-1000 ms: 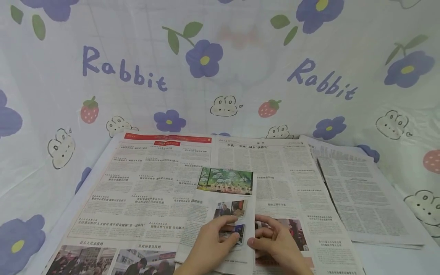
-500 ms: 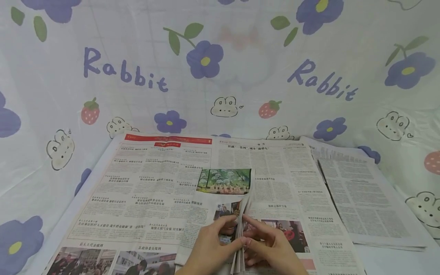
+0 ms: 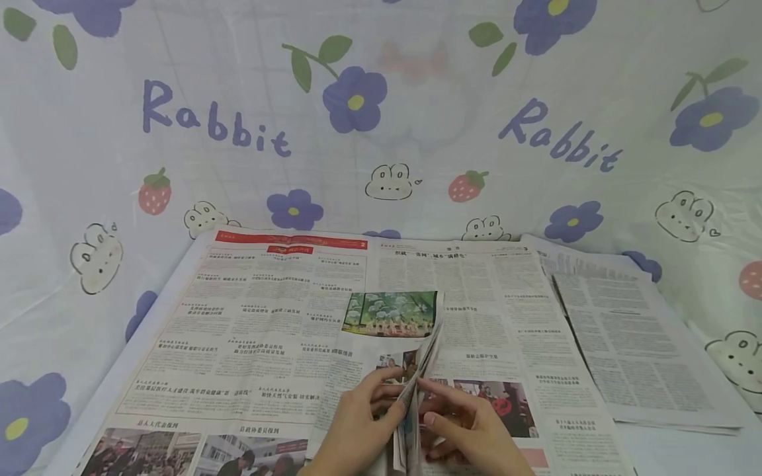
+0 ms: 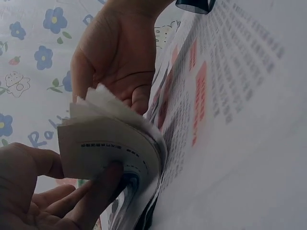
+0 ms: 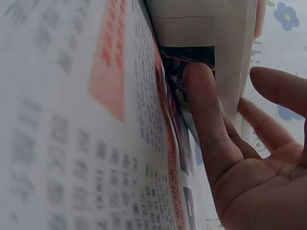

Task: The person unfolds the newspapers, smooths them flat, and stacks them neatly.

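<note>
A folded newspaper [image 3: 389, 314] with a green photo near its top lies on a larger spread newspaper [image 3: 238, 370]. Its right-hand layers stand raised and bent, fanned at the edges in the left wrist view. My left hand [image 3: 360, 420] pinches these layers, a fingertip pressed on the printed face and the thumb at their edge. My right hand [image 3: 473, 423] is on the other side of the raised layers. In the right wrist view one finger [image 5: 201, 96] touches the folded newspaper, while the thumb [image 5: 278, 88] stands apart from it.
More newspaper sheets [image 3: 637, 344] lie stacked at the right on the white table surface [image 3: 667, 449]. Behind the table hangs a white curtain [image 3: 238, 185] printed with flowers, rabbits and strawberries.
The right-hand layers of the folded newspaper, flat a second ago, have risen and bent leftward. My right thumb met the left thumb half a second ago and has since drawn back from the layers.
</note>
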{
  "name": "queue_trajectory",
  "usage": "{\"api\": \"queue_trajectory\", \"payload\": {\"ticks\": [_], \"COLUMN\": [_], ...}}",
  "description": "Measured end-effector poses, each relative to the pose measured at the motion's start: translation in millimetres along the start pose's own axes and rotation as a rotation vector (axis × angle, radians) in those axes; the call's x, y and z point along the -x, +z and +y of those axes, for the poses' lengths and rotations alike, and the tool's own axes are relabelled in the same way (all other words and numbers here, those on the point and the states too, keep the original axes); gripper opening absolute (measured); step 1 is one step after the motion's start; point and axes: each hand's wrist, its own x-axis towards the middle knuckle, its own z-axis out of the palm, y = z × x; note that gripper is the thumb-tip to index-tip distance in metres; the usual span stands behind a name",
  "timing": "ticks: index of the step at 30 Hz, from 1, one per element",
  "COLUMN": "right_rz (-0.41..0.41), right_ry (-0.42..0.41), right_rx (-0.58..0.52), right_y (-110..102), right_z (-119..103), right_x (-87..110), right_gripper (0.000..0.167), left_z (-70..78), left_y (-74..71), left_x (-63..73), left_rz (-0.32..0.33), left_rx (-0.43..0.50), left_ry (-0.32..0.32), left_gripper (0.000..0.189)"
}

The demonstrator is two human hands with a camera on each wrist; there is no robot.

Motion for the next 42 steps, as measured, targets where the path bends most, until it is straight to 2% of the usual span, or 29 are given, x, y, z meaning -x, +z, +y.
{"api": "queue_trajectory", "payload": {"ticks": [4, 7, 10, 13, 17, 24, 26, 32, 37, 42], "right_rz": [0.119, 0.214, 0.26, 0.274, 0.246, 0.164, 0.166, 0.19, 0.231, 0.302], "right_ry": [0.067, 0.087, 0.09, 0.086, 0.055, 0.025, 0.029, 0.145, 0.151, 0.137], "right_rx": [-0.031, -0.046, -0.051, -0.049, -0.044, -0.065, -0.057, 0.002, 0.054, 0.103], "right_y": [0.6, 0.9, 0.6, 0.0, -2.1, -7.0, -7.0, -4.4, -4.3, -7.0], "right_z": [-1.3, -1.6, -2.1, -2.3, -1.4, 1.1, 2.4, 3.8, 1.7, 0.8], "right_x": [-2.5, -4.1, -4.0, -3.8, -4.1, -3.0, -2.8, -0.5, 0.2, 0.6], "right_gripper": [0.06, 0.065, 0.066, 0.066, 0.07, 0.085, 0.08, 0.047, 0.042, 0.038], "left_z": [-0.7, 1.1, 2.8, 4.0, 3.9, 3.9, 3.4, 1.5, 0.1, 1.3], "left_y": [-1.4, -1.5, -1.0, -0.3, -0.3, -1.1, -1.2, -2.2, -2.5, -5.0], "left_x": [-0.1, 0.6, 0.9, 1.3, 1.1, -0.2, -0.3, -0.9, -0.9, -0.5], "left_rz": [0.03, 0.05, 0.06, 0.078, 0.1, 0.039, 0.04, 0.051, 0.037, 0.042], "left_rx": [-0.015, -0.056, -0.089, -0.083, -0.087, -0.13, -0.134, -0.138, -0.085, -0.081], "left_ry": [0.026, 0.053, 0.068, 0.077, 0.092, 0.062, 0.062, 0.054, 0.038, 0.027], "left_gripper": [0.051, 0.057, 0.06, 0.064, 0.06, 0.039, 0.037, 0.035, 0.033, 0.031]}}
